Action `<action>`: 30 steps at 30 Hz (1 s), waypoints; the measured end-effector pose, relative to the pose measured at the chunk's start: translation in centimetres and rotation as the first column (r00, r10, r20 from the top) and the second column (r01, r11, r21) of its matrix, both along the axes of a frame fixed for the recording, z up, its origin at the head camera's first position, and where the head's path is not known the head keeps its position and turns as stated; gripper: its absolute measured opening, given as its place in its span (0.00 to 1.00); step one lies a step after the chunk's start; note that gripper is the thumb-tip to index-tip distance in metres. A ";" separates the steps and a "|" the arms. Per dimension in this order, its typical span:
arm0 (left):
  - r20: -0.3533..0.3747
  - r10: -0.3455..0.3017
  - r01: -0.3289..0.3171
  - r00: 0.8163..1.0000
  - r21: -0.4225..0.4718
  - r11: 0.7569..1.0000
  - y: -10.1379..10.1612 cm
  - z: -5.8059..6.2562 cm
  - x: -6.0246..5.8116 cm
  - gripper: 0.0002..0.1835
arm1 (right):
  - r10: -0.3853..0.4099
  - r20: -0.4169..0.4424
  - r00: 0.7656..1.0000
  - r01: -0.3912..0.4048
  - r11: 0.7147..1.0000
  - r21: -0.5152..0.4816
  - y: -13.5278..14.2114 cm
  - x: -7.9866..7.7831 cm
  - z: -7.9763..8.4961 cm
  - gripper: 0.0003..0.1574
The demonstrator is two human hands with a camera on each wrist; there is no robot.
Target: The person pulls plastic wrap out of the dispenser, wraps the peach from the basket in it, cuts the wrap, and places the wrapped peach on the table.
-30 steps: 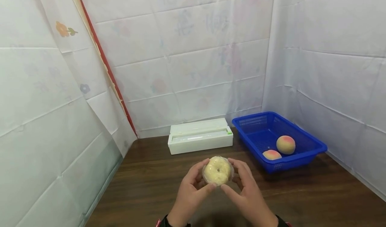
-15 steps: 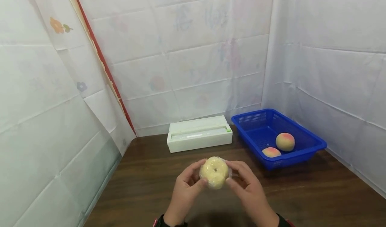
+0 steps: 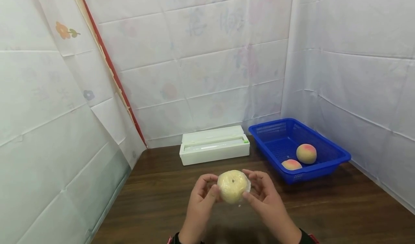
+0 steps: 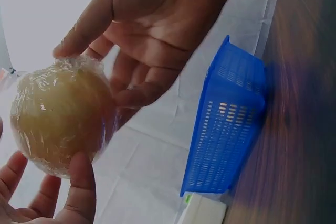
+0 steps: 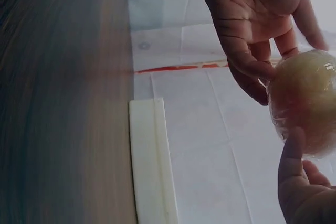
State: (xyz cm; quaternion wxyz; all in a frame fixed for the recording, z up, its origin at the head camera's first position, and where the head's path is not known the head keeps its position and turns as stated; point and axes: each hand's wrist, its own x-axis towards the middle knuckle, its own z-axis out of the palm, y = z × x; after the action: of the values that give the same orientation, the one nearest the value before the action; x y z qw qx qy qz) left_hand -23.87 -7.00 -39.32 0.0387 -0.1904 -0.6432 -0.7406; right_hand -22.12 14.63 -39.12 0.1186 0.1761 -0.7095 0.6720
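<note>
A peach (image 3: 232, 190) wrapped in clear cling film is held above the table between both hands, its pale end with a small dark dimple showing in the head view. The left hand (image 3: 201, 203) grips its left side, thumb in front and fingers behind. From the right, the right hand (image 3: 266, 202) holds it, with the thumb near its lower edge. In the left wrist view, film bunches and wrinkles along the upper edge of the peach (image 4: 63, 116). The right wrist view shows the film-covered peach (image 5: 307, 98) with a reddish side, partly cut off by the frame.
A blue perforated basket (image 3: 337, 159) with two peaches (image 3: 306, 154) stands at the right rear. Left of it lies a long white box (image 3: 215, 155), lid raised, with clear film inside. Pale sheeting (image 3: 201, 74) surrounds the dark wooden table (image 3: 155, 197).
The peach has turned between the hands, so its dimple sits higher and more of its side shows. The left thumb has shifted from beneath it to its left side.
</note>
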 end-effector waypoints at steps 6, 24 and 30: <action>-0.046 -0.035 0.032 0.998 -0.060 0.998 0.0 -0.1 -0.1 0.20 | 0.008 0.001 1.000 -0.008 0.999 0.047 0.3 -0.2 -0.2 0.37; 0.019 -0.117 0.119 0.993 -0.141 0.983 -0.7 -0.2 -1.0 0.21 | -0.040 0.180 0.983 0.021 0.994 0.108 0.3 -0.6 0.2 0.30; 0.052 -0.044 0.059 0.998 -0.341 0.938 -0.6 -0.8 -1.7 0.32 | -0.114 0.244 0.963 0.060 0.974 0.217 0.1 -2.0 -0.3 0.30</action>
State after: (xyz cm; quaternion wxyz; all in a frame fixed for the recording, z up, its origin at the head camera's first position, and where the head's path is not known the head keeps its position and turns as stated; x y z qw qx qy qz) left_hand -25.59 -7.58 -40.09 -0.0285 -0.1948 -0.7575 -0.6225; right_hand -24.10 14.78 -39.43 0.0371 0.0682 -0.7923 0.6052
